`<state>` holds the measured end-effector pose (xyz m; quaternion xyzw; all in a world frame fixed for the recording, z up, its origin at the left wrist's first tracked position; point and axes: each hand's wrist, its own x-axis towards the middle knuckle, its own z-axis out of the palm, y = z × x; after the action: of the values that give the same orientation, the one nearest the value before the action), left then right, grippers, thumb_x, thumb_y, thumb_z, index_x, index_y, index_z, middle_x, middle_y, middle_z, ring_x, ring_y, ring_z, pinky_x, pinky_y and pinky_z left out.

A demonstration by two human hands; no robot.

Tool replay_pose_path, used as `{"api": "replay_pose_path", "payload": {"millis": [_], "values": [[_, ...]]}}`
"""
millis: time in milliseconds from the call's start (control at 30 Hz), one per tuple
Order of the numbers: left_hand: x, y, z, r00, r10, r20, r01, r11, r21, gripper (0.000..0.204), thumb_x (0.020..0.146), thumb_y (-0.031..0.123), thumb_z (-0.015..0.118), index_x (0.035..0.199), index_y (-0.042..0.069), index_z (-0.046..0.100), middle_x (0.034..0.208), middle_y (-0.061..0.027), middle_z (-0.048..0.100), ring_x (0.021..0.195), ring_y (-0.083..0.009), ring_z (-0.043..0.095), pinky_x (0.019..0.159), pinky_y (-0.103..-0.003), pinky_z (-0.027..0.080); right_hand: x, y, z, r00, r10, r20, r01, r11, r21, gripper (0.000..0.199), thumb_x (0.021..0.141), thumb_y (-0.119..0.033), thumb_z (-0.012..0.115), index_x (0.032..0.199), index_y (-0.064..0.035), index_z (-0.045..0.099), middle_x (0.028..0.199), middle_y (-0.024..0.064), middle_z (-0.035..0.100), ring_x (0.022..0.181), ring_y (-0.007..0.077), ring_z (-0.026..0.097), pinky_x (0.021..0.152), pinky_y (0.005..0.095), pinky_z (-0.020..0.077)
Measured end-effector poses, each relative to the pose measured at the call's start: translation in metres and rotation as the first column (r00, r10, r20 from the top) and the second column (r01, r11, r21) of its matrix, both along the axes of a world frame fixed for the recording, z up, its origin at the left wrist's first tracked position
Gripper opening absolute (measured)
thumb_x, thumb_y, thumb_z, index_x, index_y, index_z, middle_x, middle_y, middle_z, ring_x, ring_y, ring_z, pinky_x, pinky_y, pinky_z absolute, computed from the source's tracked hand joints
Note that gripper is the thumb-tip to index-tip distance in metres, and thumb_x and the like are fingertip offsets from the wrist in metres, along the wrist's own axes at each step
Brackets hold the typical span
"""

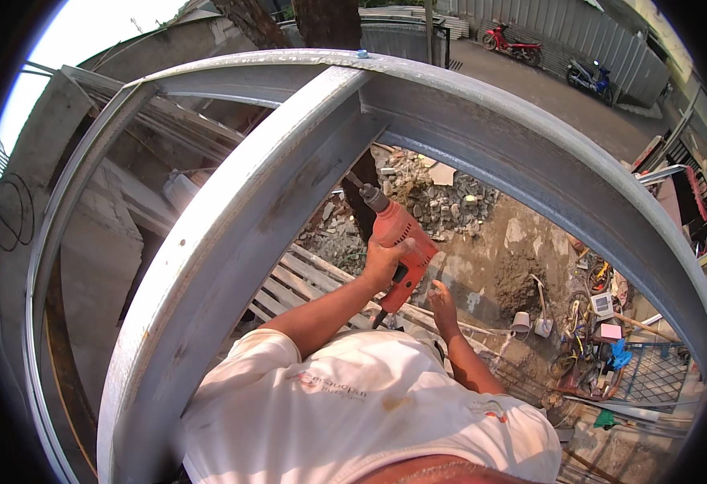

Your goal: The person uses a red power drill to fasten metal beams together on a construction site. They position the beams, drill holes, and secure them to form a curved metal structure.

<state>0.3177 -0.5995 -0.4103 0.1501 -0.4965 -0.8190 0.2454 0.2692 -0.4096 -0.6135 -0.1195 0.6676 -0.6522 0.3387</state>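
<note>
An orange power drill (408, 238) is gripped in my left hand (384, 264), whose fingers wrap round its body. Its dark chuck (375, 198) tilts up and left, and the bit tip is close to the web of a grey steel beam (269, 194); whether they touch I cannot tell. My right hand (444, 309) is held just right of the drill's handle, apart from it. The fingers there look curled together, and what they hold, if anything, is too small to make out. A dark cord leaves the bottom of the handle.
A second steel beam (531, 121) curves across the far side and meets the first. Below lie rubble (442, 198), wooden slats (301, 278), a bucket (520, 323) and a cluttered heap of tools (591, 343). A red motorcycle (513, 47) and a blue motorcycle (589, 79) stand far right.
</note>
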Motion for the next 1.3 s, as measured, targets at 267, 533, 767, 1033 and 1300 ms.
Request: {"api": "replay_pose_path", "payload": {"millis": [267,533,767,1033,1300], "values": [[0.006,-0.033,-0.013,0.998,0.070,-0.008,-0.070,0.997,-0.024,0.039,0.083,0.012,0.070,0.117,0.002,0.057,0.107,-0.0064,0.064,0.098,-0.0177,0.063,0.088,-0.036,0.051,0.043,0.122,-0.211,0.525,0.850,-0.042,-0.459,0.324,0.827,0.028,0.088,-0.023,0.057,0.104,-0.0044,0.071,0.101,0.0178,0.070,0.096,0.0311,0.066,0.083,0.0388,0.0519],[0.019,-0.043,-0.018,0.993,0.113,0.024,-0.114,0.993,0.030,0.054,0.083,0.013,0.069,0.131,0.002,0.049,0.114,-0.0069,0.061,0.102,-0.0177,0.062,0.089,-0.035,0.051,0.049,0.135,-0.218,0.437,0.898,-0.042,-0.502,0.283,0.817,0.032,0.084,-0.027,0.055,0.096,-0.0034,0.074,0.103,0.0189,0.071,0.101,0.0364,0.067,0.086,0.0411,0.0535],[0.031,-0.044,-0.016,0.986,0.168,0.014,-0.168,0.986,0.022,0.060,0.085,0.014,0.070,0.138,0.002,0.045,0.114,-0.0067,0.060,0.100,-0.0176,0.063,0.087,-0.035,0.053,0.069,0.102,-0.176,0.967,0.254,-0.018,-0.158,0.653,0.741,0.033,0.085,-0.027,0.055,0.097,-0.0035,0.074,0.104,0.0203,0.071,0.102,0.0362,0.067,0.086,0.0422,0.0533],[0.026,-0.047,-0.010,0.997,0.080,0.025,-0.079,0.996,-0.030,0.051,0.085,0.017,0.069,0.130,0.002,0.050,0.110,-0.0076,0.062,0.095,-0.0178,0.064,0.083,-0.036,0.054,0.065,0.100,-0.240,0.645,0.763,-0.047,-0.358,0.356,0.863,0.034,0.088,-0.028,0.054,0.098,-0.0031,0.074,0.105,0.0254,0.069,0.101,0.0380,0.067,0.082,0.0461,0.0527],[0.036,-0.054,-0.014,0.997,0.006,0.075,-0.005,1.000,-0.020,0.049,0.085,0.020,0.069,0.127,0.002,0.052,0.115,-0.0085,0.062,0.102,-0.0190,0.063,0.089,-0.037,0.052,0.067,0.073,-0.227,0.704,0.710,-0.019,-0.330,0.350,0.877,0.034,0.087,-0.028,0.054,0.098,-0.0030,0.074,0.104,0.0253,0.069,0.100,0.0380,0.067,0.082,0.0461,0.0527]]}}
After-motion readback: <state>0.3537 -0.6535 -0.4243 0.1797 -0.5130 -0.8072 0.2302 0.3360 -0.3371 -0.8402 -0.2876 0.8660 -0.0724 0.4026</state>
